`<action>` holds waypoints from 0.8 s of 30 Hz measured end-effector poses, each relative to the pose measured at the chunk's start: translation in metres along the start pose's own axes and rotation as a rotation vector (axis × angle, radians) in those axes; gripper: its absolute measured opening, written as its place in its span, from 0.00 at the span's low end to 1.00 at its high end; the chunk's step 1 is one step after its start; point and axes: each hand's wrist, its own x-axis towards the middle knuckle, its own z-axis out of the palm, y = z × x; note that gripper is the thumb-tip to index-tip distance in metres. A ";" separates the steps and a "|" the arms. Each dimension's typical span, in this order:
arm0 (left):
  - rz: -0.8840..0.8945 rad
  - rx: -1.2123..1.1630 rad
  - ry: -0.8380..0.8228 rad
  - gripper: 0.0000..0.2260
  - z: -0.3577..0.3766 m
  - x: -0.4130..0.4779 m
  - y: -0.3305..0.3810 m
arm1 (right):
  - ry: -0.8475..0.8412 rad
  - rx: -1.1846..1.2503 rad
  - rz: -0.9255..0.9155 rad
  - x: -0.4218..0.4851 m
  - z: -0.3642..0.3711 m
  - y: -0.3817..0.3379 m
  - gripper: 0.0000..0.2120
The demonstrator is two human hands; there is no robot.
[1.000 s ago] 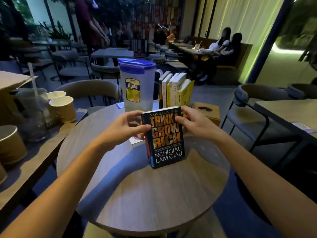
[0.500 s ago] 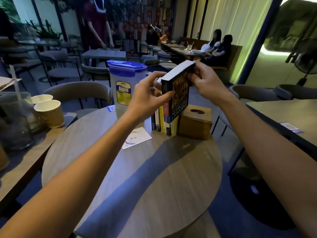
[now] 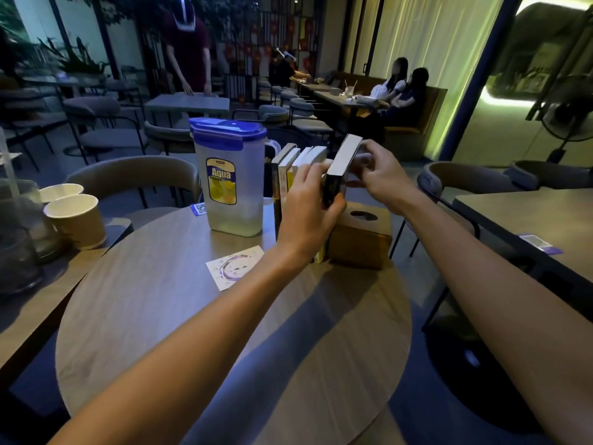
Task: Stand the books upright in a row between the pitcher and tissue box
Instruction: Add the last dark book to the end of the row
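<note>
Fingers first: the left hand (image 3: 305,210) has its fingers (image 3: 313,175) clamped around the near edge of a black paperback (image 3: 340,165), thumb on the tissue-box side of it. The right hand (image 3: 382,178) pinches the same book up near its top far corner, fingers closed on it. The paperback is tilted, top leaning away over the wooden tissue box (image 3: 361,234), and its lower end is hidden behind the left hand, so I can't tell if it's touching down yet.

Taking the tissue box as the landmark: just beside it on the pitcher side stands the row of books (image 3: 296,160), upright, pages up, with a yellow one peeking out at the bottom touching the box. Past the row is the clear plastic pitcher (image 3: 232,184) with a blue lid and an "Aqua" label. Nearer the person than the pitcher, a small printed card (image 3: 236,268) lies flat on the round wooden surface (image 3: 199,332). Well apart from the box, past the pitcher on the neighbouring table, sit two paper cups (image 3: 75,216).
</note>
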 end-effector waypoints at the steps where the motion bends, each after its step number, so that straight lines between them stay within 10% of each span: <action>1: -0.004 0.029 0.018 0.17 0.003 0.000 0.001 | 0.004 -0.047 0.031 -0.001 0.001 0.003 0.15; 10: 0.014 0.112 0.015 0.17 0.017 0.003 0.006 | -0.216 -0.686 0.144 -0.013 0.014 0.032 0.13; 24: -0.042 0.137 0.048 0.15 0.019 0.013 0.003 | -0.234 -0.836 0.295 -0.001 -0.003 0.068 0.14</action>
